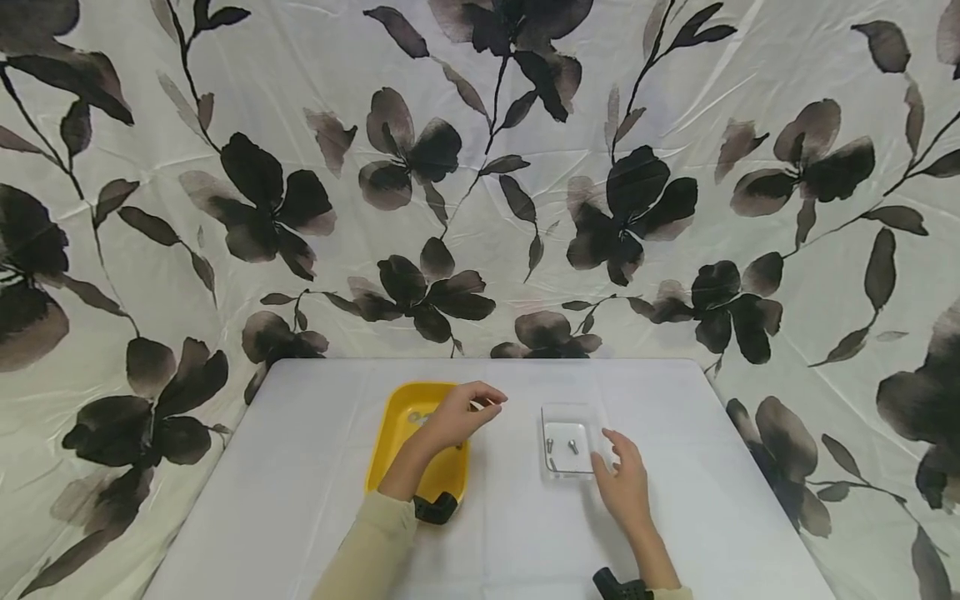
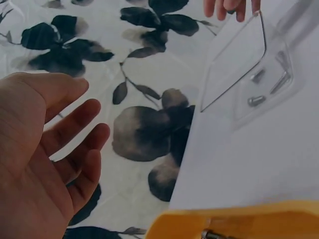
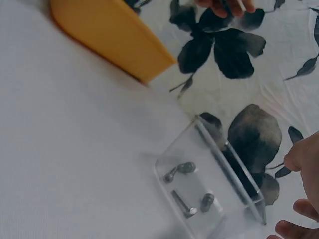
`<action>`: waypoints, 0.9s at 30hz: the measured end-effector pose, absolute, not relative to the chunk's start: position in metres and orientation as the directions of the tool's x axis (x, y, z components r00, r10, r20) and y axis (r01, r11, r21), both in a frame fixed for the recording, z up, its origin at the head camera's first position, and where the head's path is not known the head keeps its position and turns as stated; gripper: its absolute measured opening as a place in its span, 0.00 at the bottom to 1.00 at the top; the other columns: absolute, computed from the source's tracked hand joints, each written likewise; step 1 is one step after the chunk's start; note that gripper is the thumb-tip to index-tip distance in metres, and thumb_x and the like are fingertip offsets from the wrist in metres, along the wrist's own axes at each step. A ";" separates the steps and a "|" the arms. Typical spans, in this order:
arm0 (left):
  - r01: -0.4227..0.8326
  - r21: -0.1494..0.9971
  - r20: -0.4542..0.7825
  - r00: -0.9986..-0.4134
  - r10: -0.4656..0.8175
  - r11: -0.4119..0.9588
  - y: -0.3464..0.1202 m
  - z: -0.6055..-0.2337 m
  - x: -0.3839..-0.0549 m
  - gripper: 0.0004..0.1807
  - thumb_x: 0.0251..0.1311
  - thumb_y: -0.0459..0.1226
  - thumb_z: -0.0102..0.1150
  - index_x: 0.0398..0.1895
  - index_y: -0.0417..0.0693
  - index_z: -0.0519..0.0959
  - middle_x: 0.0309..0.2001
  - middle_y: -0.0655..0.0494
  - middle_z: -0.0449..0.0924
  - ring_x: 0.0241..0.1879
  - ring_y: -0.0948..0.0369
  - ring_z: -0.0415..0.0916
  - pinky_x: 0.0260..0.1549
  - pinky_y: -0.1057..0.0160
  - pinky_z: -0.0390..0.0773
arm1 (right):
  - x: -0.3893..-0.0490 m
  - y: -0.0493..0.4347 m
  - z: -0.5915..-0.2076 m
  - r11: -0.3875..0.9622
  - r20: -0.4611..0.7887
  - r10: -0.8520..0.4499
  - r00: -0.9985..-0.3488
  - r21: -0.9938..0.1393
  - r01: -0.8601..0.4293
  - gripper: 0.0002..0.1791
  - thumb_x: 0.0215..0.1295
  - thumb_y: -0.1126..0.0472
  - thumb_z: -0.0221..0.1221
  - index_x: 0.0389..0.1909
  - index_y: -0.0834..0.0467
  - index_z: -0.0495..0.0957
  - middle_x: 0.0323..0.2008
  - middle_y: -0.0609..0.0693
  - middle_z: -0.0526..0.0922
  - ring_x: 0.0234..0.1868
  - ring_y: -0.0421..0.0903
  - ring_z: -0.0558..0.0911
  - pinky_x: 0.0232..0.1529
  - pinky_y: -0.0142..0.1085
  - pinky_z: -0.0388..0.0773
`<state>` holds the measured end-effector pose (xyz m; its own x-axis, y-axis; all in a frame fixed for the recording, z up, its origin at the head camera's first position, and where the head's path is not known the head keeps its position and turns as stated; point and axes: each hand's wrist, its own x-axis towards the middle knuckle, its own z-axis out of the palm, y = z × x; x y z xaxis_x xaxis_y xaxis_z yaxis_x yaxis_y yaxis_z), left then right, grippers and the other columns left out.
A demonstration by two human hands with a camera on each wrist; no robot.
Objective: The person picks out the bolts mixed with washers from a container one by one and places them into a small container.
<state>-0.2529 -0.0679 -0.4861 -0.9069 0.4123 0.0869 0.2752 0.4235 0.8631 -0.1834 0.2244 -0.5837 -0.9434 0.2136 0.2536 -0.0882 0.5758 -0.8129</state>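
Observation:
My left hand [image 1: 455,414] hovers over the yellow tray [image 1: 377,467], its fingers loosely bent. In the left wrist view, nothing shows between the thumb and fingers of that hand [image 2: 65,139]. Small metal pieces [image 1: 417,418] lie in the tray, partly hidden by the hand and forearm. To the right, a clear plastic box [image 1: 566,412] holds several metal bolts [image 1: 573,447], some lying on their sides. Beside the box's right wall is my right hand [image 1: 624,483], thumb and fingers spread apart and relaxed. Those right fingertips [image 2: 239,10] appear by the box rim in the left wrist view.
Both containers stand on a white table [image 1: 510,533], with a gap between them. Behind it hangs a pale cloth [image 1: 480,217] with dark flowers. Dark wrist cameras sit on the left wrist [image 1: 435,508] and the right wrist [image 1: 621,586].

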 end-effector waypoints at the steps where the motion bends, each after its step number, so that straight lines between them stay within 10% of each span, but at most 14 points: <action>1: 0.273 0.861 0.083 -0.907 0.413 0.428 -0.072 -0.485 -0.252 0.09 0.67 0.39 0.58 0.48 0.52 0.82 0.47 0.59 0.80 0.44 0.61 0.76 0.45 0.60 0.77 | -0.182 0.222 -0.580 0.583 0.277 0.213 -0.937 -0.806 -0.105 0.24 0.64 0.65 0.60 0.62 0.61 0.71 0.63 0.63 0.68 0.60 0.61 0.71 0.53 0.53 0.73; 27: 0.291 0.829 0.155 -0.940 0.304 0.478 -0.135 -0.505 -0.272 0.09 0.65 0.35 0.60 0.45 0.45 0.84 0.44 0.53 0.83 0.41 0.59 0.77 0.43 0.58 0.78 | -0.181 0.116 -0.539 0.419 0.345 0.049 -0.937 -0.859 -0.295 0.24 0.63 0.67 0.62 0.60 0.52 0.74 0.59 0.50 0.74 0.56 0.51 0.76 0.48 0.44 0.78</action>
